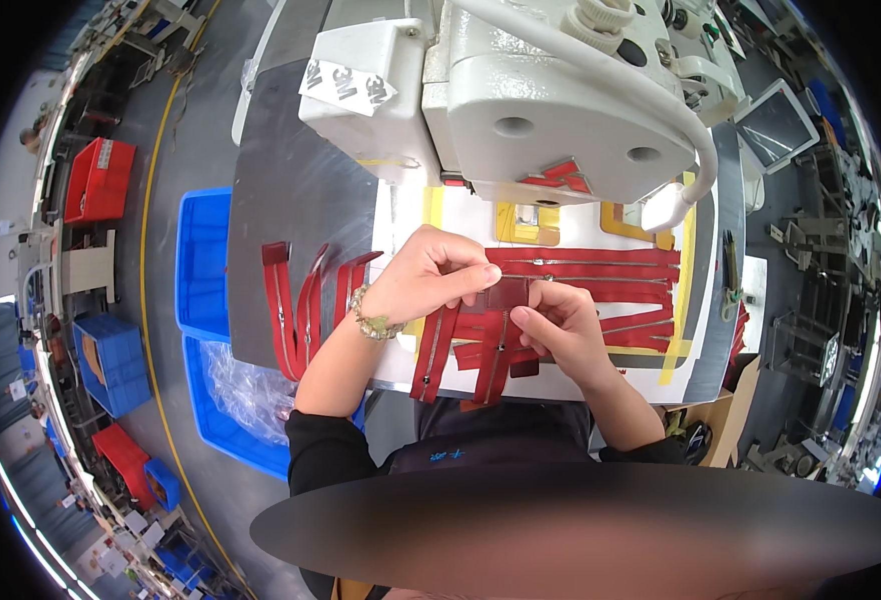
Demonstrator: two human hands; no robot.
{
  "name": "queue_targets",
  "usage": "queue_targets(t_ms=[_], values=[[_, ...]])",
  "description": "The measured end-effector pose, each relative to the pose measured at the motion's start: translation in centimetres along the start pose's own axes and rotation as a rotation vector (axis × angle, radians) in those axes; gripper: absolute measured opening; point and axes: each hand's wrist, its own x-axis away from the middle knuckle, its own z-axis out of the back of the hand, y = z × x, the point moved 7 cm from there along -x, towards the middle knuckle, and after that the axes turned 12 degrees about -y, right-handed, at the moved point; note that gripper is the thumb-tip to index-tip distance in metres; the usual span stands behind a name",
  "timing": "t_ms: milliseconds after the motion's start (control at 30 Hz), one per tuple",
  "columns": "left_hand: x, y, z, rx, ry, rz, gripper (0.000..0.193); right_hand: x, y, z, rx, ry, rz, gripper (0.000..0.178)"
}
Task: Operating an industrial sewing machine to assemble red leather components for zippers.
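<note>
My left hand [429, 270], with a beaded bracelet at the wrist, is closed in a pinch at the upper left corner of a small dark red piece of material [507, 292]. My right hand [569, 325] pinches the piece's right side, thumb beside a red zipper [496, 355]. That zipper, with metal teeth, runs down from the piece towards me. Another red zipper [434, 355] hangs over the table edge below my left hand. Several red zippers [611, 262] lie side by side behind and right of my hands. My fingers hide the exact gripping points.
A white sewing machine [551, 110] stands directly beyond my hands, yellow frames [526, 235] under it. More red zippers [279, 300] lie on the grey tabletop [281, 160] at left. Blue bins [204, 270] stand left of the table, one holding clear plastic. Scissors [731, 303] lie at the right edge.
</note>
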Motion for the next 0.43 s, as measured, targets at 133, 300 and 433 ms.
queue_targets(t_ms=[133,300,433], values=[[-0.22,-0.43,0.14,-0.006,-0.006,0.010,0.030,-0.05,0.47,0.14,-0.114,0.009,-0.016,0.020],[-0.41,-0.52,0.04,-0.038,-0.020,0.054,0.035,0.02,0.76,0.18,-0.156,0.025,-0.030,0.019],[-0.28,-0.68,0.14,-0.032,-0.008,0.056,0.033,0.04,1.01,0.17,-0.165,0.022,-0.030,0.020]])
